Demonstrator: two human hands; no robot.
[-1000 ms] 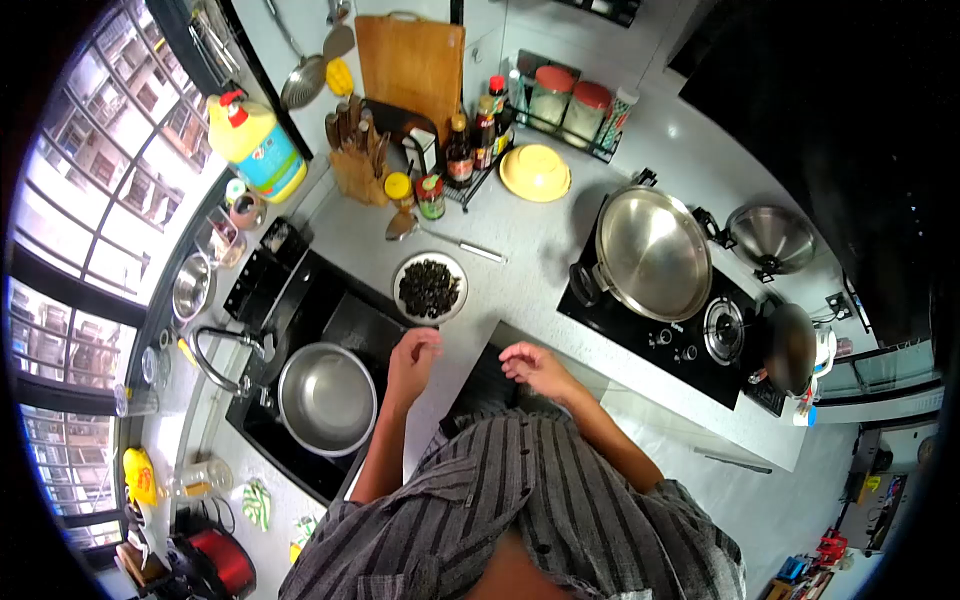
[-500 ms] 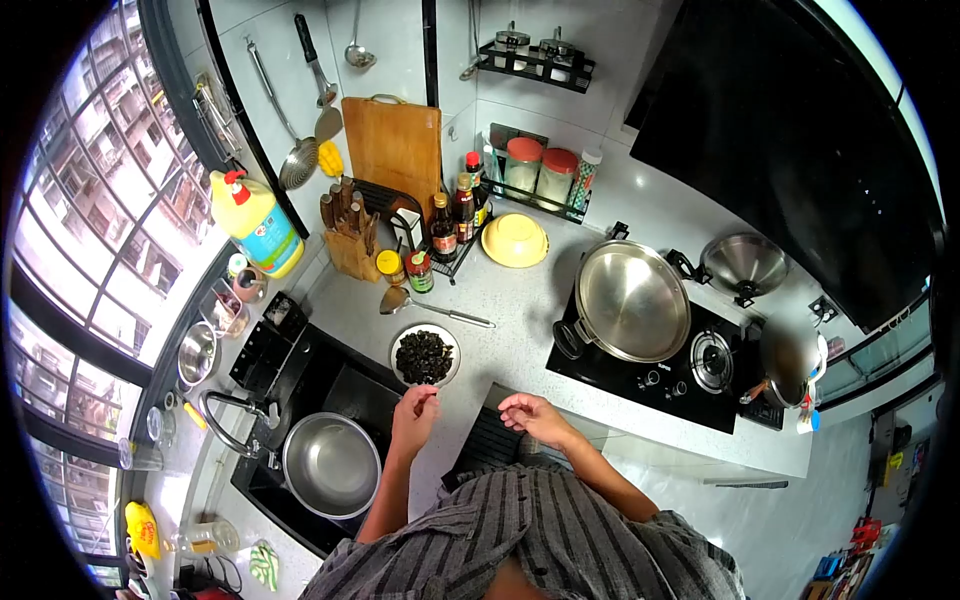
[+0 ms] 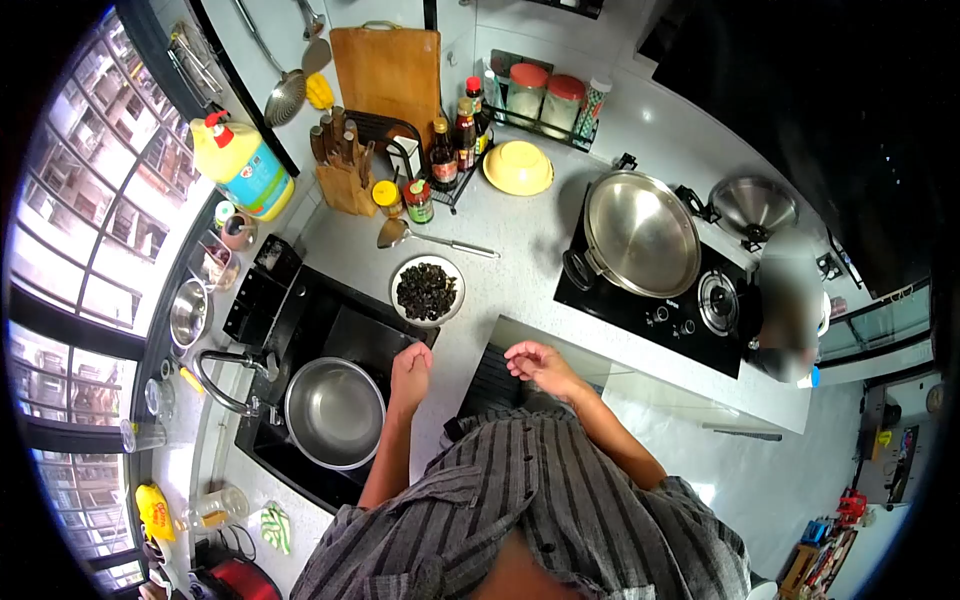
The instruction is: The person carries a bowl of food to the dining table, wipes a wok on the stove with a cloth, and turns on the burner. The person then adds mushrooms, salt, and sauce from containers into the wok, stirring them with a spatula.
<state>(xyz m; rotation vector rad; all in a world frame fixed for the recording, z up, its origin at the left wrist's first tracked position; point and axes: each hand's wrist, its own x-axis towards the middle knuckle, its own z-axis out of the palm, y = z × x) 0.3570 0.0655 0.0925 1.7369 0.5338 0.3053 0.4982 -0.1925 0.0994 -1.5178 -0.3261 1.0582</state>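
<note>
My left hand [image 3: 411,376] is over the right edge of the sink [image 3: 262,440], its fingers curled together with nothing visible in them. Just beyond it is a white plate [image 3: 455,308] heaped with small, dark, crinkled pieces [image 3: 427,291]. My right hand [image 3: 540,364] hovers in front of the counter edge, loosely curled, thumb and fingers apart, touching nothing. Past the plate a metal spatula [image 3: 440,240] lies on the counter. A large steel bowl or pan [image 3: 336,413] sits in the sink, left of my left forearm.
To the right, a wide steel pan [image 3: 642,235] stands on the black gas stove [image 3: 660,325]. Sauce bottles [image 3: 443,157], a knife block [image 3: 346,185] and an upturned yellow bowl [image 3: 518,167] line the back. A faucet [image 3: 225,400] rises beside the sink.
My view has tilted lower, so the counter things appear higher in the picture. Both hands have drawn back slightly from the plate toward my body.
</note>
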